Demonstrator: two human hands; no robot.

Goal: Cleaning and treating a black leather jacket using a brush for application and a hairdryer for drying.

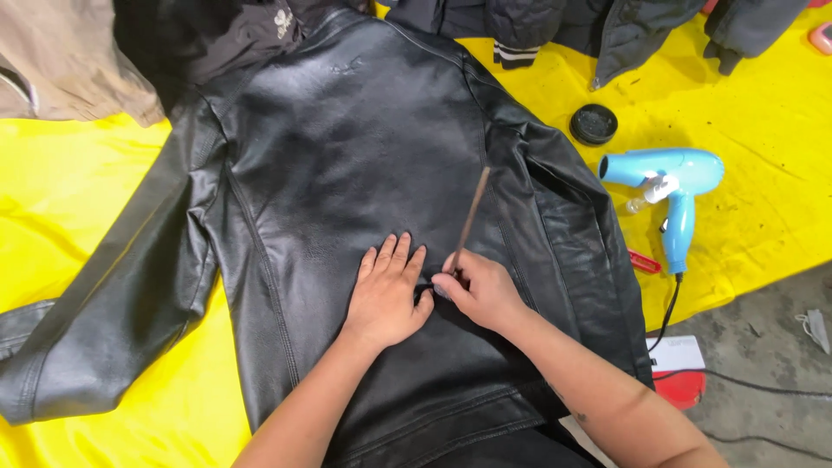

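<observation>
A black leather jacket [347,165] lies back-up and spread flat on a yellow sheet [69,199]. My left hand [387,292] presses flat on the jacket's lower back, fingers apart. Right beside it, my right hand [478,290] grips a thin brown brush handle [471,217] that slants up and to the right; its tip meets the leather between the two hands. The brush's tip is hidden by my fingers.
A light blue hair dryer [672,186] lies on the sheet to the right, its cord trailing to the grey floor [763,347]. A small round black tin [594,123] sits above it. Other dark garments [607,30] and a tan one [65,61] lie along the top. A red-and-white box [678,368] rests on the floor.
</observation>
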